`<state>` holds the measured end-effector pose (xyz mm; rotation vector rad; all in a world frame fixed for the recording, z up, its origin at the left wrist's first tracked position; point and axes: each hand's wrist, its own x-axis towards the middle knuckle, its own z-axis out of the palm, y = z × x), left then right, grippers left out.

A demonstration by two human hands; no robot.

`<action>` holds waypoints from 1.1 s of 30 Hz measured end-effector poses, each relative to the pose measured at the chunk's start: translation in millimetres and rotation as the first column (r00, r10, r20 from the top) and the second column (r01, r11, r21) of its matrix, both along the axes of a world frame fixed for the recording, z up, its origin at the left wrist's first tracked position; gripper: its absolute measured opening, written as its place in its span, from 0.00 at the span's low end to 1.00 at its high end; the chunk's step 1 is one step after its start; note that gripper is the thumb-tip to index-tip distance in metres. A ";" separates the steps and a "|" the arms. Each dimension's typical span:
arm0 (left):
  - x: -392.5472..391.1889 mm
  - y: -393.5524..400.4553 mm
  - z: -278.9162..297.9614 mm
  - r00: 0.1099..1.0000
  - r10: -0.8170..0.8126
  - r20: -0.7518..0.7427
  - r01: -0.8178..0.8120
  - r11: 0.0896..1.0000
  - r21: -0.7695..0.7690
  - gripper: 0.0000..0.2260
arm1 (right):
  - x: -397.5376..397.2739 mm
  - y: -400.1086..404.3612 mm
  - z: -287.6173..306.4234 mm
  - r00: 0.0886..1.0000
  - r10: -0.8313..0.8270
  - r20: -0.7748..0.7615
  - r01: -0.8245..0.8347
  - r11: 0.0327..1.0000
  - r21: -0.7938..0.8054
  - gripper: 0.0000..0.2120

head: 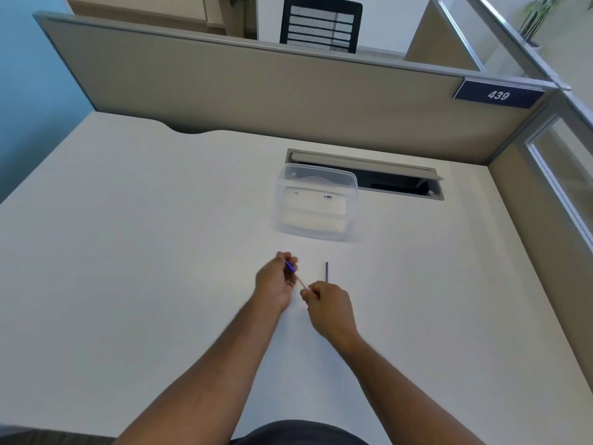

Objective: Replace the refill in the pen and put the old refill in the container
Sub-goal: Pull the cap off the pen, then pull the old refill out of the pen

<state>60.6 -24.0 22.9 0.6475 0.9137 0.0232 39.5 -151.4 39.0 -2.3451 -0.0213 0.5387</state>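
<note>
Both hands meet low over the white desk (160, 236), the left hand (275, 282) and right hand (328, 306) each pinching an end of the pen (296, 275). A dark refill (326, 272) lies on the desk just beside the right hand, near the clear container (316, 200).

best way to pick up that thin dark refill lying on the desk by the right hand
Pinch the thin dark refill at its far half, from above, fingertips on either long side. It lies flat on the white desk, pointing away, its near end by the right hand.
</note>
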 end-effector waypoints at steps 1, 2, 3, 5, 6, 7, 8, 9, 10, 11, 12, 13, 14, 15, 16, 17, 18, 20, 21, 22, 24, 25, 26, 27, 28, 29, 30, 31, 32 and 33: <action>4.5 10.7 2.8 0.999 0.044 -0.011 -0.044 0.999 0.002 0.11 | -5.4 -2.4 -4.2 1.000 0.007 0.030 -0.005 0.999 -0.037 0.14; 7.8 22.5 5.2 0.998 0.062 -0.010 -0.062 0.998 0.003 0.10 | -9.9 -5.0 -7.8 0.999 -0.003 0.034 0.004 0.999 -0.032 0.14; 9.6 33.1 7.3 0.998 0.055 0.005 -0.055 0.998 -0.003 0.10 | -13.0 -7.9 -10.8 1.000 -0.019 0.022 0.019 1.000 -0.002 0.14; 8.3 44.6 9.0 0.999 0.002 0.050 -0.001 1.000 -0.024 0.10 | -15.3 -11.6 -13.1 0.999 -0.034 -0.021 0.035 0.996 0.078 0.14; 7.2 45.1 8.5 0.997 -0.029 0.069 0.032 0.999 -0.033 0.10 | -15.3 -12.5 -12.7 0.999 -0.024 -0.037 0.028 0.993 0.112 0.14; 5.9 44.0 7.5 0.995 -0.059 0.086 0.062 0.997 -0.036 0.10 | -15.2 -12.9 -11.9 0.999 -0.014 -0.047 0.020 0.990 0.139 0.14; 4.8 42.1 6.3 0.992 -0.085 0.094 0.088 0.996 -0.033 0.10 | -15.2 -13.0 -11.2 0.998 -0.009 -0.056 0.018 0.987 0.159 0.14; 3.7 40.0 4.8 0.990 -0.106 0.094 0.108 0.994 -0.018 0.09 | -15.4 -13.2 -10.6 0.998 -0.010 -0.066 0.022 0.984 0.177 0.14; 2.6 38.1 2.6 0.988 -0.126 0.086 0.125 0.992 0.012 0.09 | -15.4 -13.8 -10.0 0.997 -0.018 -0.077 0.032 0.980 0.195 0.13; 1.1 36.8 0.0 0.987 -0.148 0.070 0.143 0.987 0.066 0.08 | -15.5 -15.0 -9.6 0.995 -0.026 -0.093 0.046 0.975 0.216 0.13; -0.4 36.1 -3.4 0.984 -0.175 0.036 0.168 0.973 0.159 0.06 | -15.2 -16.1 -9.4 0.993 -0.035 -0.115 0.062 0.968 0.244 0.12; -2.1 35.8 -7.2 0.978 -0.210 -0.014 0.205 0.935 0.288 0.05 | -15.4 -17.3 -9.3 0.989 -0.041 -0.140 0.079 0.958 0.276 0.12; -3.9 36.1 -11.2 0.966 -0.249 -0.066 0.252 0.864 0.436 0.04 | -15.7 -18.7 -9.4 0.987 -0.042 -0.156 0.088 0.949 0.302 0.12; -5.3 36.6 -14.9 0.952 -0.286 -0.109 0.296 0.766 0.570 0.05 | -16.4 -20.5 -9.5 0.986 -0.040 -0.159 0.090 0.943 0.321 0.14; -6.6 37.0 -17.5 0.937 -0.316 -0.146 0.328 0.665 0.671 0.05 | -17.4 -22.5 -9.3 0.987 -0.037 -0.155 0.088 0.938 0.337 0.15; -7.3 37.6 -18.9 0.923 -0.338 -0.184 0.356 0.569 0.741 0.04 | -18.6 -24.6 -8.9 0.988 -0.037 -0.153 0.090 0.930 0.356 0.16; -7.5 38.4 -19.9 0.908 -0.352 -0.229 0.384 0.476 0.791 0.03 | -19.4 -26.2 -8.4 0.987 -0.038 -0.157 0.096 0.920 0.379 0.17; -6.3 39.0 -21.9 0.872 -0.369 -0.321 0.441 0.310 0.842 0.03 | -20.0 -28.8 -8.8 0.985 -0.045 -0.168 0.111 0.906 0.408 0.19; -5.3 38.7 -22.9 0.854 -0.380 -0.355 0.463 0.245 0.852 0.04 | -19.8 -29.8 -9.1 0.984 -0.049 -0.170 0.117 0.903 0.413 0.17; -4.3 38.3 -24.4 0.836 -0.391 -0.384 0.482 0.190 0.855 0.05 | -19.2 -30.7 -9.4 0.983 -0.054 -0.174 0.123 0.901 0.416 0.15; -2.4 37.8 -27.7 0.806 -0.410 -0.427 0.510 0.112 0.853 0.06 | -17.6 -33.1 -10.2 0.978 -0.061 -0.199 0.145 0.888 0.437 0.13; -1.3 37.8 -29.3 0.795 -0.415 -0.442 0.518 0.086 0.851 0.07 | -16.9 -34.8 -10.8 0.975 -0.058 -0.215 0.153 0.877 0.455 0.14; 0.1 38.1 -30.8 0.789 -0.416 -0.452 0.521 0.063 0.851 0.07 | -16.1 -36.5 -11.2 0.972 -0.052 -0.230 0.159 0.866 0.475 0.15; 1.7 38.3 -32.4 0.785 -0.415 -0.460 0.521 0.043 0.852 0.07 | -15.4 -38.6 -11.5 0.968 -0.044 -0.246 0.165 0.852 0.497 0.17; 3.3 38.3 -33.6 0.784 -0.410 -0.465 0.520 0.025 0.854 0.06 | -14.7 -40.2 -11.4 0.964 -0.036 -0.265 0.174 0.836 0.521 0.18; 4.5 38.5 -34.8 0.786 -0.406 -0.466 0.515 0.014 0.857 0.07 | -13.9 -41.7 -11.1 0.959 -0.032 -0.282 0.186 0.820 0.542 0.20; 5.5 38.6 -36.0 0.790 -0.402 -0.464 0.509 0.007 0.861 0.07 | -13.0 -42.8 -11.0 0.956 -0.028 -0.292 0.194 0.807 0.557 0.21; 6.1 38.5 -37.6 0.794 -0.399 -0.459 0.501 0.000 0.866 0.08 | -12.1 -43.7 -11.4 0.957 -0.025 -0.290 0.192 0.802 0.565 0.23; 5.6 38.5 -39.1 0.798 -0.399 -0.452 0.490 -0.008 0.872 0.08 | -11.3 -44.1 -12.3 0.961 -0.021 -0.276 0.181 0.804 0.566 0.24; 4.0 38.1 -40.8 0.803 -0.400 -0.442 0.475 -0.019 0.880 0.09 | -10.5 -44.1 -13.3 0.967 -0.017 -0.255 0.162 0.812 0.561 0.24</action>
